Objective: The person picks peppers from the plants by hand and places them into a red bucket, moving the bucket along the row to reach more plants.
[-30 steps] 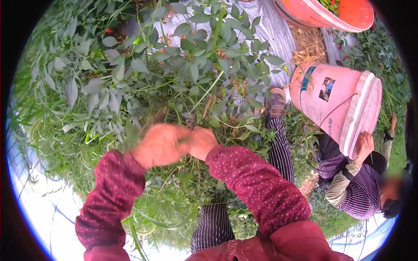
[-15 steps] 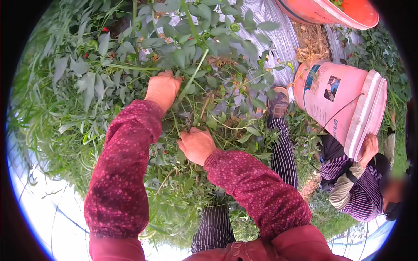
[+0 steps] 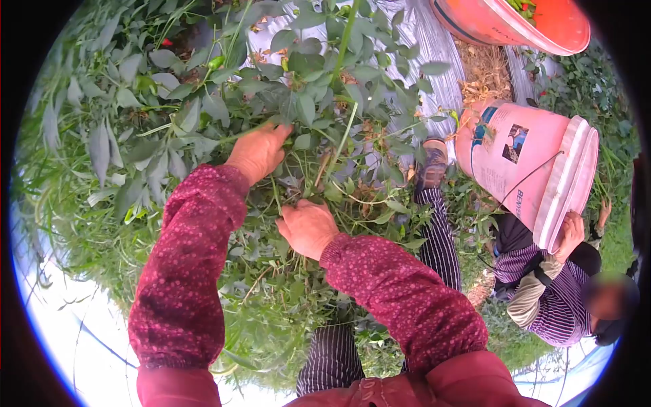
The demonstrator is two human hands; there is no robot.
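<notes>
My left hand [image 3: 260, 152] reaches into a leafy pepper plant [image 3: 305, 74], its fingers pinched where a green stem meets them; leaves cover part of the fingertips. Below and to the right, my right hand [image 3: 308, 227] is closed low among thin stems and weeds. Its fingertips are buried in the greenery, so what they grip is hidden. A green pepper [image 3: 215, 62] hangs among the leaves above my left hand. Farther up shows a small red pepper [image 3: 167, 42].
A pink bucket [image 3: 522, 156] lies tilted at right, another person's hand [image 3: 568, 236] on its rim. An orange-red bucket [image 3: 475, 20] with green peppers [image 3: 523, 8] inside is at the top. Silvery plastic sheeting [image 3: 434, 54] covers the ground. My shoe [image 3: 431, 163] stands beside the plants.
My left hand has shifted slightly down with its fingers more extended, and the leaves and stems around it have swung. My right hand stays nearly still. The pink bucket has shifted slightly.
</notes>
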